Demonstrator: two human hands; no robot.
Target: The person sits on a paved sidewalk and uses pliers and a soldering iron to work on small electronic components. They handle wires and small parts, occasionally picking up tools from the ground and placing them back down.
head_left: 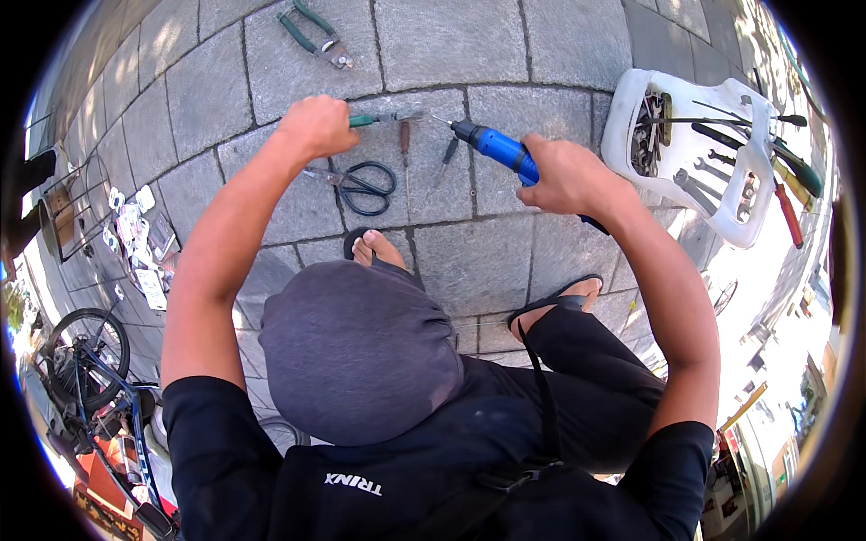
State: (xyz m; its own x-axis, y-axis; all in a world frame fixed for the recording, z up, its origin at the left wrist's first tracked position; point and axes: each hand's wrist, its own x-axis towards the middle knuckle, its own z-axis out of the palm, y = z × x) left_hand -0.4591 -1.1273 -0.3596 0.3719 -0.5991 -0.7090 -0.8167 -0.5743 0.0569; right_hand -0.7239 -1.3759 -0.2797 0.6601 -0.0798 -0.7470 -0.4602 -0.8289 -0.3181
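Note:
My left hand (317,128) is closed round a green-handled tool (363,120), whose thin metal end points right; its exact kind is hard to make out. My right hand (570,174) grips a blue rotary tool (499,150) with a black nose. The slim bit at its front points left, a small gap from the metal end of the green-handled tool. Below that gap lie a brown-handled screwdriver (405,142) and a small dark-handled tool (449,151). Black-handled scissors (368,188) rest on the paving below my left hand.
Green-handled pliers (323,38) lie on the stone paving (451,45) farther off. At right, a white plastic tray (622,135) holds several wrenches, screwdrivers and other tools. My sandalled feet (383,249) are below the tools. A bicycle (90,361) and scattered small items (140,239) are at left.

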